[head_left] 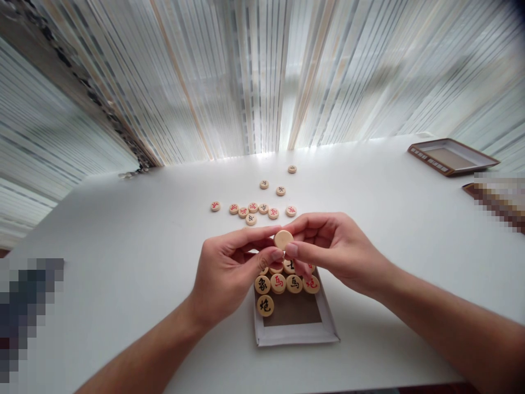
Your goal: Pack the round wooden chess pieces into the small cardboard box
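Fingertips (292,249) of left hand (219,276) and right hand (348,249) together pinch one pale round piece (283,240), blank face showing, above the open tray (297,335) by the tabletop's (143,230) near edge. Light grip on the rim seems best, keeping the tray's pieces (265,306) undisturbed. Readable there: black 象, 馬, 炮; red 馬, 炮. Lettering on the box part (430,160) at the tabletop's far right corner is too small.

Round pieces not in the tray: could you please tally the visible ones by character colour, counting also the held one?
Red-character pieces: 6
Black-character pieces: 5
Held piece, no character showing: 1
Total: 12
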Demonstrator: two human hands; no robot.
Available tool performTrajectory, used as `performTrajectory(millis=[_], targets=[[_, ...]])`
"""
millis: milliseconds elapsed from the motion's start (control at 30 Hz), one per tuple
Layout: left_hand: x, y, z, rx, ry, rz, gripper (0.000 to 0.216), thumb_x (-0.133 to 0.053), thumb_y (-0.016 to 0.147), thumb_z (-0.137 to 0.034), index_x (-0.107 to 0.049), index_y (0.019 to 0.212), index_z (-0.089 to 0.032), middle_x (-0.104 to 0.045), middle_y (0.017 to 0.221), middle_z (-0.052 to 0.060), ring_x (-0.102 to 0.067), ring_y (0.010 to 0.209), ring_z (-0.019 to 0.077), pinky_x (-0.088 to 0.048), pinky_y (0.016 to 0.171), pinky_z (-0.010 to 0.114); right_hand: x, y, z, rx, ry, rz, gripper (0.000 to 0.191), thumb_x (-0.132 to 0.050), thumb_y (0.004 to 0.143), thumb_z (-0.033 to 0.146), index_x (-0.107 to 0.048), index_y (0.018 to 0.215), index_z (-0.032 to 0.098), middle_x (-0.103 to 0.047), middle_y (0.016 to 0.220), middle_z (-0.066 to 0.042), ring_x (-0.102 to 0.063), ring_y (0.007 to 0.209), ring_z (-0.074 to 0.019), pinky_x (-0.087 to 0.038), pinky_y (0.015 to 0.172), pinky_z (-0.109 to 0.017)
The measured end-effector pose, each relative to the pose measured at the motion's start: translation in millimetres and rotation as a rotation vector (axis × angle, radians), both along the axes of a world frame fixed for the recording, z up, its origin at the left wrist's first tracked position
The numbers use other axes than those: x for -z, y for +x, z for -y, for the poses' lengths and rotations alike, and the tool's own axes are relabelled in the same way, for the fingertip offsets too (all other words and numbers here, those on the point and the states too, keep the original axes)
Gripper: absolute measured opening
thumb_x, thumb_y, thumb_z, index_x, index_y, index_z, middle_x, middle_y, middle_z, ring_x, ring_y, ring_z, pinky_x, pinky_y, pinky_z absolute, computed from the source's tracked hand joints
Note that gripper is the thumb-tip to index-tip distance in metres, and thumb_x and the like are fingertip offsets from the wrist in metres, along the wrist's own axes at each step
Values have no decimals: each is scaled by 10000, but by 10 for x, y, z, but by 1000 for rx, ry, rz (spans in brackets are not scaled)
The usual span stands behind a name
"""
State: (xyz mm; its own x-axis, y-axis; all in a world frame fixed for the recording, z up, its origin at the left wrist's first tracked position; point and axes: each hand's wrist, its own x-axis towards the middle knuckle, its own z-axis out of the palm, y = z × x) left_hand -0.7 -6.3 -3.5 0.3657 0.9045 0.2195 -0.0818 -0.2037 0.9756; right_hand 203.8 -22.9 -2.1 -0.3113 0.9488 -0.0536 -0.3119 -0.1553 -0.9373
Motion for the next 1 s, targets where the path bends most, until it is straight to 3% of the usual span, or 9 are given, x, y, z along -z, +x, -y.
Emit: performTrajectory(millis=[100, 267, 433, 667, 833, 1000], targets=[[3, 8, 14, -2, -6, 0, 293, -904, 842, -128, -884, 1118, -224, -882, 933, 56, -851, 763, 210, -735, 718, 262, -18, -12, -5, 8, -23, 16, 366, -1054, 650, 285, -792, 862, 141, -742, 629, -13, -630, 489, -100, -530, 469, -188], [15, 12, 35, -13, 84, -59, 291, -876, 863, -126, -879, 1137, -222, -881, 1027, 79, -851, 801, 216, -732, 713, 264, -23, -17, -1, 19, 27, 32, 357, -1037, 684, 355, -767, 801, 153, -689, 553, 12, -592, 464, -98, -484, 441, -195], [19, 4, 34, 7, 156, -63, 368, -878, 844, -69, -876, 1146, -278, -881, 998, 42, -845, 837, 185, -708, 707, 202, -14, -7, 7, 19, 34, 55, 350, -1022, 709, 374, -762, 789, 155, -665, 540, 20, -578, 468, -104, -490, 454, -214], [0, 13, 29, 5, 57, 5, 385, -923, 768, -26, -894, 1072, -261, -882, 937, 35, -852, 808, 199, -708, 676, 195, -9, -9, 12, 4, 57, 27, 277, -1001, 750, 307, -788, 807, 140, -694, 583, 4, -597, 494, -95, -498, 477, -192], [-12, 37, 30, 20, -61, 70, 386, -929, 755, -9, -894, 1054, -251, -885, 970, 37, -857, 824, 194, -709, 711, 187, 2, -25, 16, 34, 34, 3, 291, -1029, 697, 278, -811, 830, 139, -717, 615, -15, -619, 523, -110, -506, 476, -200], [-15, 37, 20, -3, -57, 68, 365, -951, 727, -10, -894, 1012, -231, -883, 949, 29, -848, 829, 175, -699, 717, 168, 19, -49, 17, 47, 54, -44, 259, -1017, 673, 129, -814, 834, 143, -749, 648, -12, -666, 561, -102, -554, 522, -172]])
